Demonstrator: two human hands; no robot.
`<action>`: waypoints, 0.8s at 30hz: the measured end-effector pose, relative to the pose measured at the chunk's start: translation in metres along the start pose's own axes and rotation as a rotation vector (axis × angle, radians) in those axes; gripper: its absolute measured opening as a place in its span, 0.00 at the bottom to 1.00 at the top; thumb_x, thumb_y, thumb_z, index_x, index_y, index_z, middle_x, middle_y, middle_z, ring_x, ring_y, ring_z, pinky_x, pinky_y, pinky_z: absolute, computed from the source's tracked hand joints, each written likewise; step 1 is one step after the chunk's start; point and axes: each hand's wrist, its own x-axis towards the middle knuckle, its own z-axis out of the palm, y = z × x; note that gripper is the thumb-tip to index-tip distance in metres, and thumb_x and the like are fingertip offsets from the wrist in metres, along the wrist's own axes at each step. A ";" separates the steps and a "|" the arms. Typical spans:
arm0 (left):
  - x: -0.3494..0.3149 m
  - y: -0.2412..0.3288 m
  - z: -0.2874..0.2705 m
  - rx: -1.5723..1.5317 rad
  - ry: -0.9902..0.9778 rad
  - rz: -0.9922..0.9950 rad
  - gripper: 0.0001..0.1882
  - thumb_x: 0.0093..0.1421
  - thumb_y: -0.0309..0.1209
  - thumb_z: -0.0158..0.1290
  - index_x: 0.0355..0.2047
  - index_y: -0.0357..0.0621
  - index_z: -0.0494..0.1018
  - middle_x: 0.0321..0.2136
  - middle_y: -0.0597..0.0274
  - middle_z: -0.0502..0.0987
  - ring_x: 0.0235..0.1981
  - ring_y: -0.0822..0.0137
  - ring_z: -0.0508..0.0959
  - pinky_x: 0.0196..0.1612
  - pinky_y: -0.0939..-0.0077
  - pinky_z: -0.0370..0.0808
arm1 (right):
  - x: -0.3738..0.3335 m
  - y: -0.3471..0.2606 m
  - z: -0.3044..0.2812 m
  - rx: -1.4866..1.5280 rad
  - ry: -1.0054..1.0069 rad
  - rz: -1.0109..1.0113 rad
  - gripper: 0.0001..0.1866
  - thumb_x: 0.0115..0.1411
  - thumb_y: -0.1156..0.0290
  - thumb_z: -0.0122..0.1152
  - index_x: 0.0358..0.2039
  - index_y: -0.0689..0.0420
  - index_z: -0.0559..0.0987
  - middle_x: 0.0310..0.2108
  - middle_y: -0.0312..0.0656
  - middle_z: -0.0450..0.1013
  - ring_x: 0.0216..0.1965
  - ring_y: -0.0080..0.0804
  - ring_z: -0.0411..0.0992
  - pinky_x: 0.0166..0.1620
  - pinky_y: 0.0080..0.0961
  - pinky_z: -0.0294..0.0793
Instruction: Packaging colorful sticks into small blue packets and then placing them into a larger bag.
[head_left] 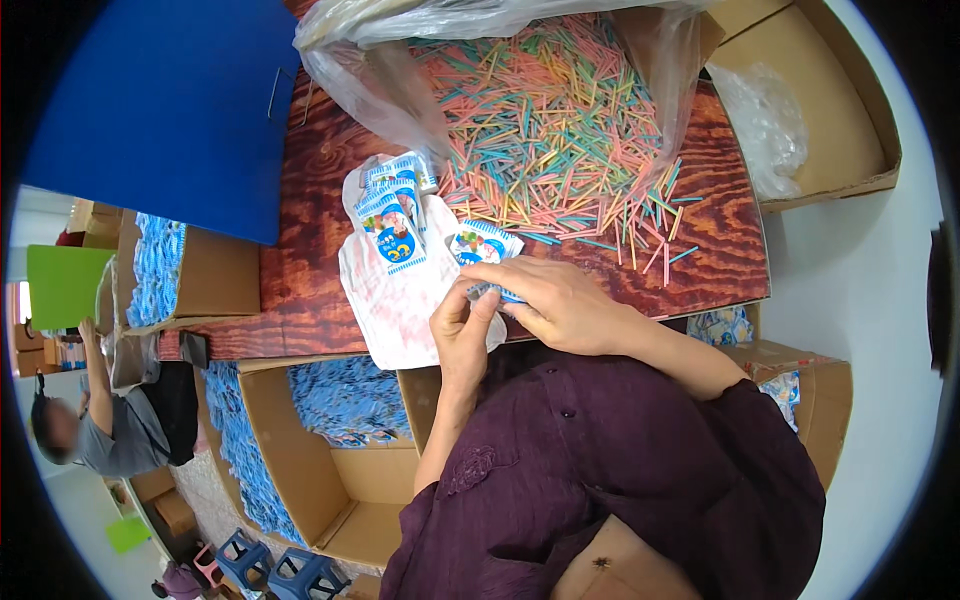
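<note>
Packet, small and blue, sits between both hands over the desk's near edge; mostly covered, its visible strip runs roughly along that edge. Left hand pinches its left end; right hand grips the other, contact partly hidden. Coloured sticks lie beyond, toward the far edge, right hand nearer. Second packet lies just past the right hand; touching or apart, cannot tell.
</note>
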 end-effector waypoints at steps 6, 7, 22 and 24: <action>-0.003 0.004 0.000 -0.024 0.064 0.096 0.02 0.60 0.21 0.51 0.32 0.35 0.73 0.28 0.67 0.70 0.30 0.78 0.68 0.36 0.84 0.65 | -0.004 -0.006 0.006 0.035 0.077 -0.042 0.26 0.54 0.78 0.54 0.56 0.57 0.67 0.44 0.52 0.73 0.46 0.50 0.72 0.45 0.41 0.71; -0.002 0.005 -0.002 0.033 0.063 0.120 0.02 0.60 0.21 0.51 0.31 0.35 0.73 0.27 0.67 0.70 0.30 0.78 0.68 0.34 0.85 0.64 | -0.005 -0.006 0.005 0.031 0.086 -0.044 0.26 0.54 0.78 0.54 0.56 0.57 0.67 0.44 0.52 0.73 0.46 0.50 0.72 0.45 0.41 0.71; 0.077 0.000 -0.082 -0.010 0.444 0.228 0.06 0.64 0.29 0.50 0.32 0.39 0.73 0.27 0.67 0.77 0.25 0.78 0.74 0.30 0.82 0.71 | -0.023 -0.003 0.027 -0.014 0.034 -0.062 0.18 0.58 0.74 0.56 0.50 0.58 0.73 0.36 0.48 0.74 0.37 0.45 0.73 0.41 0.37 0.71; 0.083 -0.007 -0.084 -0.127 0.417 0.204 0.06 0.63 0.30 0.52 0.33 0.40 0.74 0.29 0.67 0.78 0.27 0.78 0.75 0.32 0.83 0.72 | -0.029 -0.003 0.023 -0.031 0.025 -0.035 0.18 0.58 0.74 0.56 0.49 0.59 0.73 0.35 0.48 0.74 0.38 0.45 0.73 0.41 0.37 0.70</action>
